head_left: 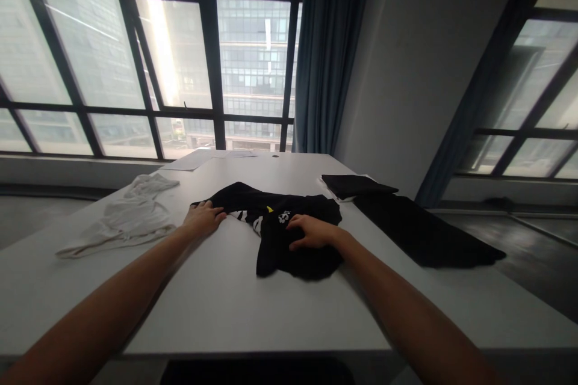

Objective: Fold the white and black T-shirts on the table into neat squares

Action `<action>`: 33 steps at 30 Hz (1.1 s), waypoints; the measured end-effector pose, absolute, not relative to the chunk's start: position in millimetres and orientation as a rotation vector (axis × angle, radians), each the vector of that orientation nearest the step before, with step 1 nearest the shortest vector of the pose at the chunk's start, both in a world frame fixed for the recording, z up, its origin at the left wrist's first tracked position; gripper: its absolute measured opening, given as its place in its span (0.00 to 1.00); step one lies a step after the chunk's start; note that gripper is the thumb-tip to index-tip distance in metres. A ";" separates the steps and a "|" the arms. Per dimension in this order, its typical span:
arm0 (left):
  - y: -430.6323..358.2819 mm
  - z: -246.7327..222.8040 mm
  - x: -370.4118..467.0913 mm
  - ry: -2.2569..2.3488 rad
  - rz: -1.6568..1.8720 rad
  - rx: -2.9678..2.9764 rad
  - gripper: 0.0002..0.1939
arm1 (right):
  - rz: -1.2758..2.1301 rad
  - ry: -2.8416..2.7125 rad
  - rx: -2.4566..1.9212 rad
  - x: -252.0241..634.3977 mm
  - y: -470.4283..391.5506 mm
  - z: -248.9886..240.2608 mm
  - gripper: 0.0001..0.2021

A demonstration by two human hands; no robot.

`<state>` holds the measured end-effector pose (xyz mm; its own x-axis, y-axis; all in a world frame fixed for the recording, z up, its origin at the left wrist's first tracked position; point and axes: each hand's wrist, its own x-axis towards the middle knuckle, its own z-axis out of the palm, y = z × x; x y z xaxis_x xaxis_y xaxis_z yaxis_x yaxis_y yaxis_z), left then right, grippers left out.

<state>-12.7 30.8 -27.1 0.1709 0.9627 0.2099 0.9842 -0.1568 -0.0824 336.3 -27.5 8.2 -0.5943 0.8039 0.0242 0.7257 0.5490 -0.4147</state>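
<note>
A black shirt (311, 258) with white and yellow print lies bunched on the white table (217, 313) in front of me. At its left end, my left hand (204, 218) rests flat on the fabric, with its thumb pointing right. My right hand (313, 232) lies over the shirt's right part, beside a small white print. Its thumb is apart from its bent fingers, and no cloth shows pinched between them. Folds hide part of the print in the middle.
Crumpled white clothing (129, 216) lies at the left. On the right, a folded dark garment (356, 185) sits beside a long black cloth (428, 231) reaching the table's right edge. Papers (192, 160) lie at the far end, before the windows and a blue curtain (327, 54).
</note>
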 end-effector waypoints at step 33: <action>25.4 -10.3 -41.2 -1.819 -0.382 -2.778 0.35 | 0.052 -2.025 -2.019 417.3 14.1 -6.2 0.30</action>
<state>-41.2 25.4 -10.3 0.3877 0.9184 0.0793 0.8728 -0.3934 0.2889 417.3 14.1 -6.2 0.0164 0.9850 0.1719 0.9749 0.0224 -0.2215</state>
